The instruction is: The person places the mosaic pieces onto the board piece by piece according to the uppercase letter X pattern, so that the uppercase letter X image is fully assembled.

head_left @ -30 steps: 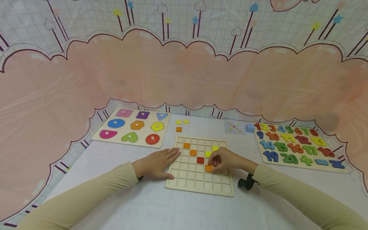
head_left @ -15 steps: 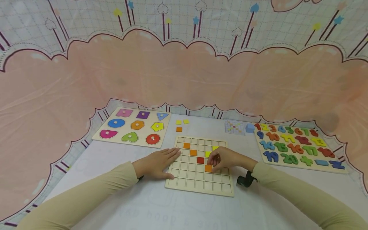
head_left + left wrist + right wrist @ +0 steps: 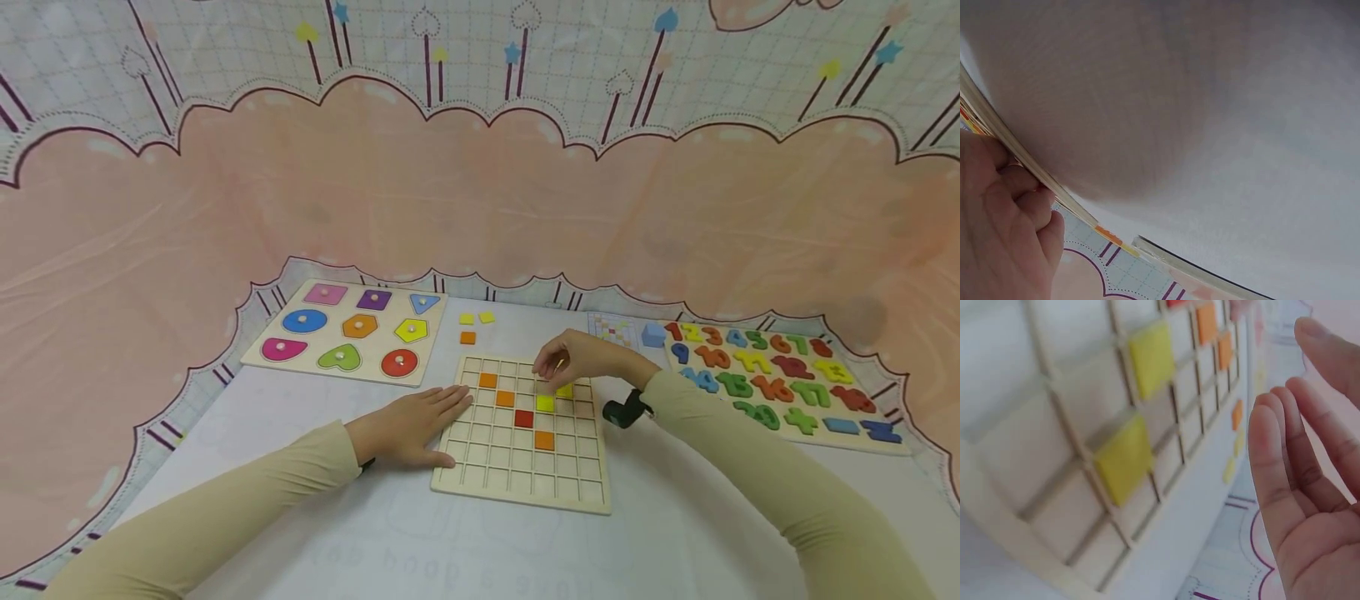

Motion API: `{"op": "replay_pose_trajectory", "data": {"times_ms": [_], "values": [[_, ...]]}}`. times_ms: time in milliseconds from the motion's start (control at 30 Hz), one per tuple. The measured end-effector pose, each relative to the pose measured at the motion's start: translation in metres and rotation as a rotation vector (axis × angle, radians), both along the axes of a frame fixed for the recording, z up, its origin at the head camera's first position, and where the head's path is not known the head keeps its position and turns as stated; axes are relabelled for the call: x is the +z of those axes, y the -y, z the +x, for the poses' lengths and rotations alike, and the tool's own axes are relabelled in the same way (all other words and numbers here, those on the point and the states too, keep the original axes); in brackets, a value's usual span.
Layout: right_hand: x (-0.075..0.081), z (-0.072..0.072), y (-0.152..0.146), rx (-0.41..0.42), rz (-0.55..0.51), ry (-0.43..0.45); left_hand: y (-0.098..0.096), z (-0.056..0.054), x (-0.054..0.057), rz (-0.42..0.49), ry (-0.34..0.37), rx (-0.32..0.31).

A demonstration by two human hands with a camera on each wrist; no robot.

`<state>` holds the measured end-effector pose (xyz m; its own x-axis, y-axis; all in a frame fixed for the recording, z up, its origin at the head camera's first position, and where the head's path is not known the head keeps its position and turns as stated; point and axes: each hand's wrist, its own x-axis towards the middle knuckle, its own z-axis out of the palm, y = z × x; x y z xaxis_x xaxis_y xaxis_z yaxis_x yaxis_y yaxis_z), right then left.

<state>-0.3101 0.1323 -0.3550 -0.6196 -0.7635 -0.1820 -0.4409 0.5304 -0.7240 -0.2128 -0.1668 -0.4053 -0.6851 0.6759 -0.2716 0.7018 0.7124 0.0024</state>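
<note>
A wooden grid board (image 3: 487, 477) lies in front of the person in the head view. Three orange tiles (image 3: 544, 440), a red tile (image 3: 523, 419) and two yellow tiles (image 3: 545, 403) are set in its squares. With fingers spread, the left hand (image 3: 412, 427) rests on the board's left edge. Above the upper right part of the grid hovers the right hand (image 3: 581, 357), holding nothing. Its fingers (image 3: 1267, 450) are loosely bent and apart from the thumb in the right wrist view, beside the yellow tile (image 3: 1125, 459). The left wrist view shows only part of the left hand (image 3: 1007, 219) by the board's edge.
Behind the board lie two loose yellow tiles (image 3: 487, 317) and an orange tile (image 3: 468, 337). A knobbed shape puzzle (image 3: 367, 360) is at the back left. To the right are a pattern card (image 3: 600, 329), a blue block (image 3: 653, 335) and a number puzzle (image 3: 847, 442).
The right hand has let go of the lower orange tile, which stays in its square. It has risen and moved away towards the board's far side. The left hand stays put.
</note>
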Motion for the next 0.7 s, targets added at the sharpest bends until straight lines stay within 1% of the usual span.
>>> {"op": "replay_pose_trajectory", "data": {"times_ms": [167, 367, 500, 700], "values": [[0.003, -0.024, 0.015, -0.024, 0.018, -0.025, 0.0, 0.0, 0.001, -0.006, 0.001, 0.001], [-0.001, -0.051, 0.037, -0.064, -0.02, 0.005, 0.0, 0.0, 0.001, -0.006, 0.001, -0.003], [-0.006, -0.062, 0.054, -0.096, -0.029, 0.012, 0.0, 0.0, 0.002, -0.001, -0.001, -0.011], [-0.015, -0.074, 0.079, -0.131, -0.011, -0.021, 0.0, -0.001, 0.002, -0.002, -0.011, -0.023]]}}
